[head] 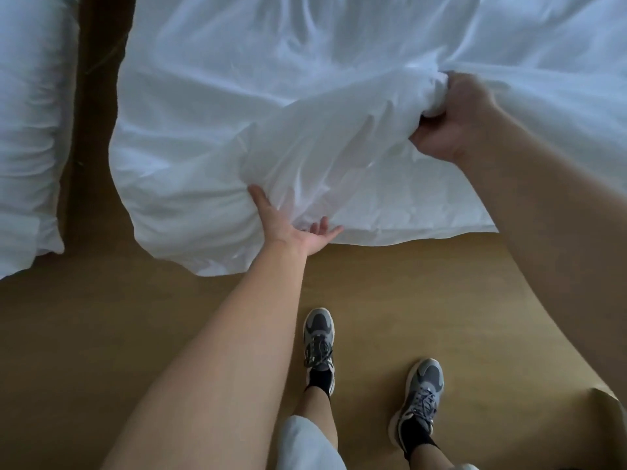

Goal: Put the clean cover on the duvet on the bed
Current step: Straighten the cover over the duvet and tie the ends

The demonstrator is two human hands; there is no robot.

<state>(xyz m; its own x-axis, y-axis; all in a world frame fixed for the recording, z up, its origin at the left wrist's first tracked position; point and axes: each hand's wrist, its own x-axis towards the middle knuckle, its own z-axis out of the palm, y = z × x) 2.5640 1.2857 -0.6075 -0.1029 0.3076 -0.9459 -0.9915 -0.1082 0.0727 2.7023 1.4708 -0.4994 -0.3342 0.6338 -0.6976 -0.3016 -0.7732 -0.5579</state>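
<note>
In the head view, the white cover (322, 147) is seen spread over the bed (163, 96), with its near edge hanging over the side towards the floor (424, 283). The duvet cannot be told apart from the white cloth. The thick, padded look of the raised fold suggests it is already inside at this end.

The right grip (448, 120) is closed tightly round a thick bunch of the cover, with the fingers curled in and cloth bulging out above the fist. The bunch is held lifted off the bed, and creases fan out from it. It is probably held this way so that the outer cloth and the filling are pinned together while the rest is worked along.

The left grip (295, 228) is held flat and palm-up at the hanging edge. The thumb is pressed against the cloth and the straight fingers (327, 228) lie just under the fold, so nothing is clenched. The placement suggests that the hem or the opening is being felt for, or that the edge is being lifted for a shake.

A ridge of cloth runs between the two grips, slack near the left one and tight near the right.

A second bed (30, 130) stands to the left across a dark gap. Grey shoes (319, 340) are planted just short of the bed edge.
</note>
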